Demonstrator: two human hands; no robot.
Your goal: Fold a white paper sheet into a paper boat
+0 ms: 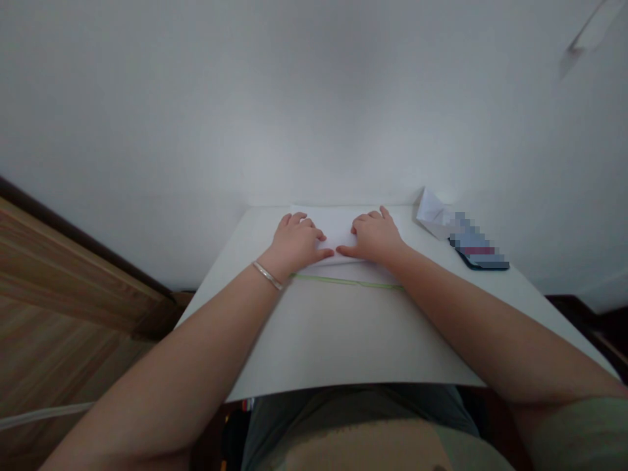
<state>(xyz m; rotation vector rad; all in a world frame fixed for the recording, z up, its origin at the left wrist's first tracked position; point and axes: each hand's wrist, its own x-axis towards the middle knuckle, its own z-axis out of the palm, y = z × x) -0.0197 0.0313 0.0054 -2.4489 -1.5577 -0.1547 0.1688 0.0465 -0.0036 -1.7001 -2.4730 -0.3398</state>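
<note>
A sheet of white paper (338, 229) lies on the white table, its near edge raised slightly like a fold. My left hand (298, 241) rests on the paper's left part, fingers apart and a little bent, thumb stretched inward along the near edge. On the right part lies my right hand (375, 237), also with spread, slightly bent fingers, its thumb pointing at the left one. The two thumb tips almost meet. Under the paper, toward me, shows a white layer with a thin green edge (343, 281). A silver bracelet (267, 275) circles my left wrist.
Beside my right hand, a folded white paper piece (434, 214) stands against a phone-like dark-edged object (478, 252), partly pixelated. The white table (353, 347) meets a plain wall (333, 118) at the back. Wooden furniture (63, 314) stands at the left.
</note>
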